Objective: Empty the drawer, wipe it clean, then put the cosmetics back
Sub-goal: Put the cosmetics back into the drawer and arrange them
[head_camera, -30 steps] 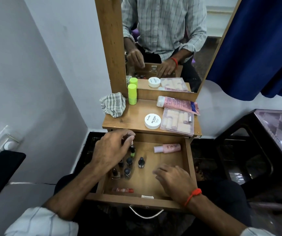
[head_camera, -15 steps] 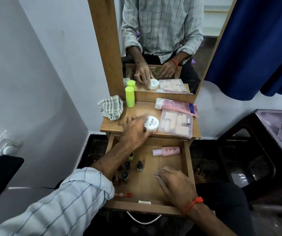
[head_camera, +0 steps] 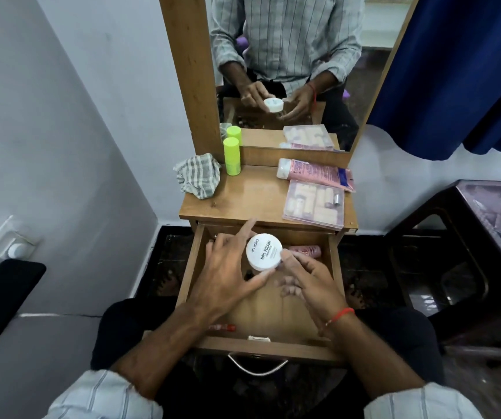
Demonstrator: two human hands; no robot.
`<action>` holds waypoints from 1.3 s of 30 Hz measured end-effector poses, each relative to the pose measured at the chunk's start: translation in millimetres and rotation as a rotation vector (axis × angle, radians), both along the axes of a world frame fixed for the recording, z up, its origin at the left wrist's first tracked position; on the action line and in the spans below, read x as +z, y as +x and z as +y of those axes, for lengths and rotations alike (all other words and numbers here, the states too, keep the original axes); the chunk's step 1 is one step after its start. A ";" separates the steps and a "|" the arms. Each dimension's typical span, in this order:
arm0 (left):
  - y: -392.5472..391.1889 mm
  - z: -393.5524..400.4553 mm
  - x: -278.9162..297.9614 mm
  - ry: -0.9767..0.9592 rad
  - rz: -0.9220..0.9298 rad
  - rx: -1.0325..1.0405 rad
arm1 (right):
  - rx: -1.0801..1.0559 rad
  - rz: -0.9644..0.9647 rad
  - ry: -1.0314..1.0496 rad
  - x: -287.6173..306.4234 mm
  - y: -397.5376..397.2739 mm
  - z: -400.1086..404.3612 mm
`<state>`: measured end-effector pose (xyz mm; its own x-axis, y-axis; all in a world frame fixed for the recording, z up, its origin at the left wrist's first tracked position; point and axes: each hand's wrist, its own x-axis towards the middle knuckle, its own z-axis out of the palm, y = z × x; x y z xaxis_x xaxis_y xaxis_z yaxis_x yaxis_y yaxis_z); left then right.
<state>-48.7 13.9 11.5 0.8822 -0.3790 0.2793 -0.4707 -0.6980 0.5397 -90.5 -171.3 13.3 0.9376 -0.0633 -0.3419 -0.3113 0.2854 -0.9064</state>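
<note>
Over the open drawer point(head_camera: 188, 276), left hand point(head_camera: 228, 285) now grips the lifted white jar point(head_camera: 263, 251); right hand point(head_camera: 309, 276) has risen, fingers loosely curled.

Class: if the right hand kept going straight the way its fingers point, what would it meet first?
The right hand points up-left at the white jar, whose edge its thumb seems to touch already, so probably the jar, held by the left hand.
</note>
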 end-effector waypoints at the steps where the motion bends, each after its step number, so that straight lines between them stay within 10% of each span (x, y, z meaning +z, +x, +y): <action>1: -1.6 -0.1 -0.9 -0.005 0.004 -0.001 | -0.007 0.025 0.053 2.0 2.7 0.5; 14: -8.6 29.4 -23.9 -0.031 0.052 0.217 | -0.047 0.042 -0.626 -26.8 47.7 2.7; 33: -21.3 36.5 -19.0 -0.027 0.017 0.226 | -0.040 0.043 -0.968 -55.3 83.5 34.0; 39: -18.8 36.3 -23.2 -0.027 0.011 0.216 | 0.049 -0.407 -1.100 -22.4 47.8 18.1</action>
